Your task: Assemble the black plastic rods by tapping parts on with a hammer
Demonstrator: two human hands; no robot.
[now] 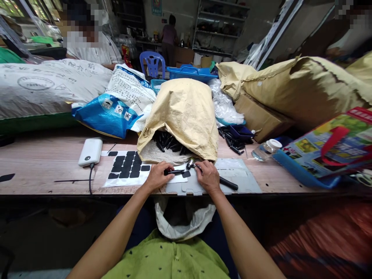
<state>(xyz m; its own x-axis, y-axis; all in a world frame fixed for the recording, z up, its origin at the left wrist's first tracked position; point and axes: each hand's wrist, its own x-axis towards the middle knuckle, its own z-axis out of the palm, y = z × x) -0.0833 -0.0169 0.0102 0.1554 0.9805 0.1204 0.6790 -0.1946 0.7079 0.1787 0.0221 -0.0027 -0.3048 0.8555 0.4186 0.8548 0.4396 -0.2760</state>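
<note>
Black piece (176, 171): in the left hand (158, 176), over the white sheet (110, 182); might slip, being slim and seemingly smooth
Piece's look: dark, glossy, narrow
Left grip: clamped on that piece
Right grip: right hand (208, 178) closed around the hammer (229, 183); its metal head, so near the left fingers, could knock them
Sack (186, 112): mouth open towards the hands; a nudge might spill black parts (167, 141) onto the worktop (64, 172)
</note>
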